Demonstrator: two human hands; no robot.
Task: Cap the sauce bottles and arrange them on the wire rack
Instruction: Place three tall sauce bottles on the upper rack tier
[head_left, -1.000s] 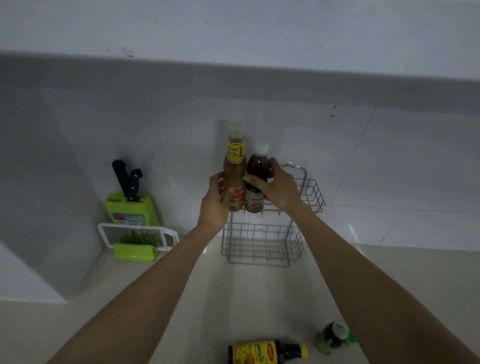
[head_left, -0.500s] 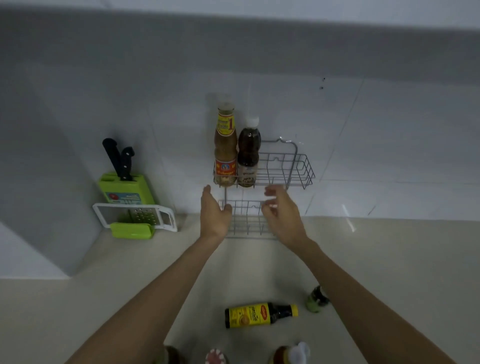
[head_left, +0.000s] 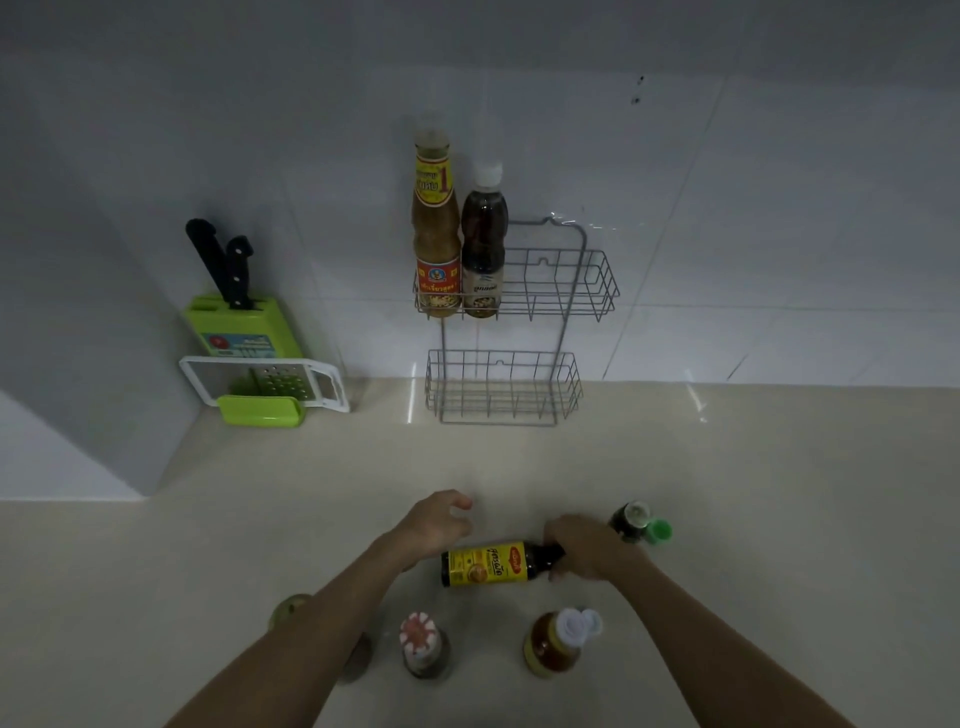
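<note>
Reaching down at the counter (head_left: 779, 467), the person goes for the next bottle, and it is the dark one with the yellow label (head_left: 491, 563), lying on its side in the middle of the worktop. The right hand (head_left: 587, 551) covers its neck end, fingers curled over and around it; the cap sits under that hand, so whether it is on or off I cannot tell. The left hand (head_left: 435, 522) hovers just beside the bottle's base, fingers loosely spread and holding nothing. Up on the wall, the wire rack (head_left: 571, 291) already carries two upright bottles at the left of its top basket: the tall amber bottle (head_left: 435, 234) and, touching it on the right, the shorter dark bottle (head_left: 484, 244), white cap on. The rest of the top basket and the whole lower basket (head_left: 501, 387) are free. Near the right hand stands a small dark bottle (head_left: 629, 519) with a green cap (head_left: 658, 531) flipped open beside its mouth. Closer to the camera stand a bottle with a red-and-white top (head_left: 420, 636) and an amber bottle with its white lid (head_left: 574, 623) hanging open. So the step in hand looks like picking up the lying bottle; next it wants standing upright, its cap checked and tightened with the free hand, then a lift into the open space beside the two already racked.
</note>
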